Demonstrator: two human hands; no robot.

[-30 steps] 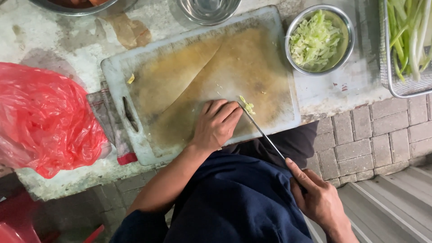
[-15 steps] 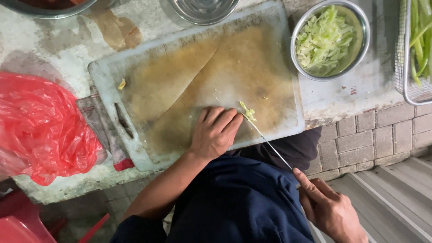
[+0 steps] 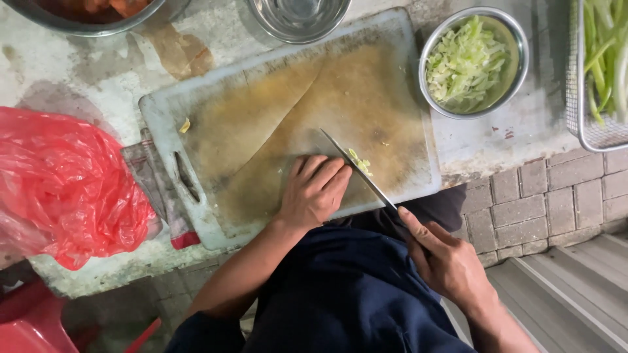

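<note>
The right hand grips a thin-bladed knife over the stained white plastic cutting board. The left hand lies flat and released on that board, fingertips touching pale green cut scraps beside the blade.

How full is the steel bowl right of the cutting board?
Partly full: the steel bowl holds chopped pale green vegetable heaped across its bottom, below the rim.

Knife: thin blade edge-down on stained cutting board, chopped green bits beside blade.
</note>
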